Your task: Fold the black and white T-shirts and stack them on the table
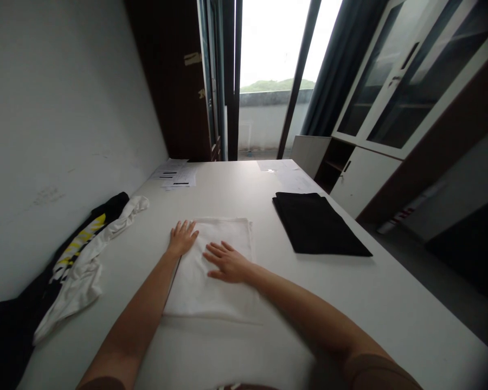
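Note:
A white folded cloth lies flat on the white table in front of me. My left hand rests on its upper left edge, with the fingers spread. On the middle of the cloth lies my right hand, palm down, its fingers apart and pointing left. Neither hand grips anything. To the right, apart from both hands, is a black folded cloth, lying flat. Part of the white cloth is hidden under my right hand and forearm.
Along the wall at left lie a crumpled white garment and a black garment with yellow print. Papers sit at the table's far left corner, and more sheets at the far right. A cabinet stands beyond the table's right edge.

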`<state>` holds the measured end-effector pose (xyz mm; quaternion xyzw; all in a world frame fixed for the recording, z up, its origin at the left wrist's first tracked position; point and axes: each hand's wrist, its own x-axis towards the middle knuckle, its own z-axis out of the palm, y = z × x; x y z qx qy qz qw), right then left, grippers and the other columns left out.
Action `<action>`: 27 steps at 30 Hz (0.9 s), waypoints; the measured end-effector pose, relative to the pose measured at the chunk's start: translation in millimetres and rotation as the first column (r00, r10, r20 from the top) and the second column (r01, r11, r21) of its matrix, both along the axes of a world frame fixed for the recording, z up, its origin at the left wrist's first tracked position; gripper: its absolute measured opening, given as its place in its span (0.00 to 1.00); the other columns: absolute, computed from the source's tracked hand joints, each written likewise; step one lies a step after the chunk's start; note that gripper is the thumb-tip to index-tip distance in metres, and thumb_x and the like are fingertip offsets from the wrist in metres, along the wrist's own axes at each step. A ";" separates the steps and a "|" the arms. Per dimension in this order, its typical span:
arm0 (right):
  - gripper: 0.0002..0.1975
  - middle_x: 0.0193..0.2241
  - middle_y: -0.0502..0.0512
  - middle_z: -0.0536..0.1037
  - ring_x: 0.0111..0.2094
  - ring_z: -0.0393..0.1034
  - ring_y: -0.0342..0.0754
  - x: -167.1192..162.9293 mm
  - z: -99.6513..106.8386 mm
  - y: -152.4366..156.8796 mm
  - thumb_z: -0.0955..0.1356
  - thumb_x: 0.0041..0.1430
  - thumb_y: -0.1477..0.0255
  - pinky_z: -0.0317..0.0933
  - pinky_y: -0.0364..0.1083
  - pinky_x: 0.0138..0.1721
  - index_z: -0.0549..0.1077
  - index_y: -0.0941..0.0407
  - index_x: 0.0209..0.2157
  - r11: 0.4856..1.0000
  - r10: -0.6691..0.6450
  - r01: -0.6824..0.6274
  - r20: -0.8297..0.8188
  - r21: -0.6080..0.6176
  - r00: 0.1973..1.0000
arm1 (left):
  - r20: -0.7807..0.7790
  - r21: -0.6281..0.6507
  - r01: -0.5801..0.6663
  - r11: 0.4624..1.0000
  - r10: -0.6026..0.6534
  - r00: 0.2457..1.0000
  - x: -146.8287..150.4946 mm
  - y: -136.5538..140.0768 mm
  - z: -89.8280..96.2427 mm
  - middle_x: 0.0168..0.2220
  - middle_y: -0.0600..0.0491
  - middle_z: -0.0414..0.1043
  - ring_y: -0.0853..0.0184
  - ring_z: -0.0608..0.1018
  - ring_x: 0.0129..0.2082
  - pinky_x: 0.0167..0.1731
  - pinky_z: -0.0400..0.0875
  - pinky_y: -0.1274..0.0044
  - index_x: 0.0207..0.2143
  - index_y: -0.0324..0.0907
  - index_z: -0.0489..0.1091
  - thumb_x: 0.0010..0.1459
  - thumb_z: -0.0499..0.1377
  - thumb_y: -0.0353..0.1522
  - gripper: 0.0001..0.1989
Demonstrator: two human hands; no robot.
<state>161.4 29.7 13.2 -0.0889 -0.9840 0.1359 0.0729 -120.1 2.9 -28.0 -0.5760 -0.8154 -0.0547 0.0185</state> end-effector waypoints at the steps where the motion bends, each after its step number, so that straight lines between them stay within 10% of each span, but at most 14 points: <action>1: 0.37 0.73 0.55 0.48 0.73 0.39 0.53 -3.4 -1.3 3.6 0.55 0.70 0.45 0.30 0.56 0.72 0.53 0.49 0.72 1.000 -0.021 0.021 -0.001 0.002 1.000 | 0.002 -0.004 0.001 1.000 -0.001 1.000 -0.1 -0.2 -0.2 0.73 0.47 0.50 0.47 0.48 0.73 0.66 0.46 0.50 0.73 0.52 0.51 0.72 0.41 0.48 0.31; 10: 0.34 0.73 0.60 0.48 0.74 0.37 0.57 28.2 -15.0 98.2 0.56 0.72 0.51 0.32 0.62 0.70 0.56 0.54 0.71 0.792 -0.610 0.608 0.056 0.057 0.790 | 0.022 -0.005 -0.013 1.000 0.013 1.000 0.0 0.9 -0.9 0.73 0.48 0.49 0.50 0.50 0.73 0.66 0.47 0.51 0.73 0.53 0.51 0.72 0.40 0.49 0.31; 13: 0.34 0.72 0.63 0.51 0.73 0.39 0.57 29.1 -13.2 84.7 0.56 0.72 0.52 0.31 0.61 0.71 0.58 0.56 0.70 0.818 -0.570 0.569 -0.017 0.080 0.822 | 0.011 0.004 -0.013 1.000 0.013 1.000 0.0 1.5 -1.5 0.73 0.49 0.51 0.50 0.51 0.72 0.66 0.48 0.51 0.72 0.53 0.52 0.72 0.41 0.49 0.30; 19: 0.36 0.72 0.58 0.53 0.73 0.43 0.51 -1.6 -10.7 42.0 0.56 0.71 0.48 0.34 0.55 0.72 0.55 0.54 0.72 0.998 -0.032 0.035 -0.057 0.051 0.998 | 0.020 0.026 -0.019 0.999 0.018 1.000 -0.5 1.5 -3.4 0.72 0.49 0.52 0.50 0.52 0.72 0.66 0.47 0.51 0.72 0.53 0.53 0.72 0.41 0.49 0.30; 27: 0.34 0.72 0.64 0.51 0.73 0.39 0.58 35.0 -2.6 95.3 0.56 0.73 0.53 0.32 0.62 0.71 0.56 0.59 0.71 0.806 -0.583 0.581 -0.022 0.116 0.812 | 0.152 0.091 -0.030 0.995 0.016 0.988 -5.1 3.6 -2.9 0.71 0.51 0.55 0.53 0.56 0.71 0.67 0.47 0.51 0.70 0.53 0.58 0.73 0.39 0.46 0.28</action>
